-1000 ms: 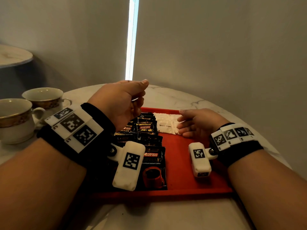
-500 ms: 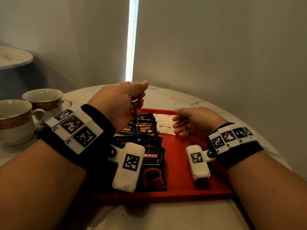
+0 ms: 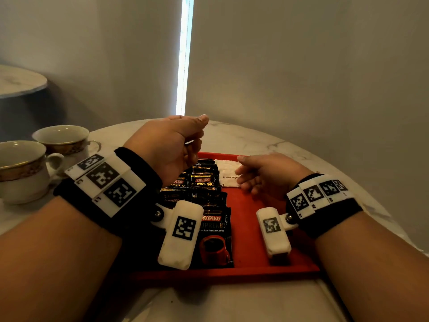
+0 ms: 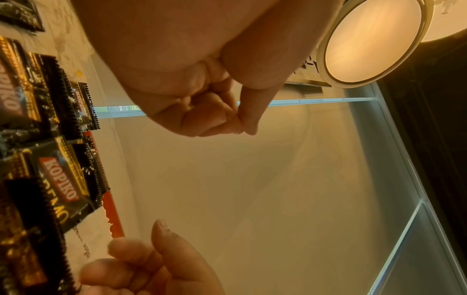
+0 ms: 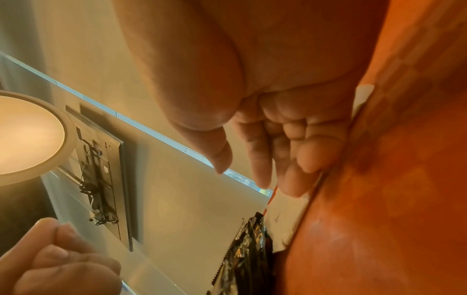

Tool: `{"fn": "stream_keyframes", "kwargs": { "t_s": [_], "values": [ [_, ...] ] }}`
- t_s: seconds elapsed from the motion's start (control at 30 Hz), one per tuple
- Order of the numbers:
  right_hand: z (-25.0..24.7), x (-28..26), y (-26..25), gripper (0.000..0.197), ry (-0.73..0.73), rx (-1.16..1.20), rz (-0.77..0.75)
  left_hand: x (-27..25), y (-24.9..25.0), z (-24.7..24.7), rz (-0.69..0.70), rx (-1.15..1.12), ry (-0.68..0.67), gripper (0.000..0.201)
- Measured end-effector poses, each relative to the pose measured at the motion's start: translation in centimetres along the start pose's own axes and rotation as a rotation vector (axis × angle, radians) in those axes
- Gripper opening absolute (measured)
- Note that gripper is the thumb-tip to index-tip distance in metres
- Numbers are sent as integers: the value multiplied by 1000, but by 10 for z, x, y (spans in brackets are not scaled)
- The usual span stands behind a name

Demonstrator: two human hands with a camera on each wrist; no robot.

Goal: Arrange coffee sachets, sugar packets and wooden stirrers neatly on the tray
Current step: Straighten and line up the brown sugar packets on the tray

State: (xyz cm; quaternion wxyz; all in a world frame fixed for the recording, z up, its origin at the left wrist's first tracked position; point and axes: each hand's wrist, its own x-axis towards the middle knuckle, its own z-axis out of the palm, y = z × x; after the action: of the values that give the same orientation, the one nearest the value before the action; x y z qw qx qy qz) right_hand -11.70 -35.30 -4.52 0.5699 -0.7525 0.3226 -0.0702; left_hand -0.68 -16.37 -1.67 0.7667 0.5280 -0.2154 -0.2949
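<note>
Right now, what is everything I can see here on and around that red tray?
Tray: one, red, on the marble table, near edge toward the person.
Coffee sachets: several, count unclear, black with red and gold print, overlapping in a row down the tray's left half.
Sugar packets: white, count unclear, at the tray's far end beside the sachets.
Cups: two, white with gold bands, on the table left of the tray.
Table: one, white marble, round, under everything.
Second table: one, pale, far left background.
Wooden stirrers: none visible.
Left hand: raised above the sachets, fingers curled, holding nothing visible.
Right hand: low over the tray, fingers relaxed at the sugar packets.
</note>
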Motion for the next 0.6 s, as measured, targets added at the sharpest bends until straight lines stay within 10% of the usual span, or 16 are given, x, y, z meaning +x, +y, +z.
{"fn": "stream_keyframes", "kwargs": {
  "t_s": [0.6],
  "values": [
    [-33, 5, 0, 40, 242, 10, 22, 0, 1, -1, 0, -6, 12, 16]
  ]
}}
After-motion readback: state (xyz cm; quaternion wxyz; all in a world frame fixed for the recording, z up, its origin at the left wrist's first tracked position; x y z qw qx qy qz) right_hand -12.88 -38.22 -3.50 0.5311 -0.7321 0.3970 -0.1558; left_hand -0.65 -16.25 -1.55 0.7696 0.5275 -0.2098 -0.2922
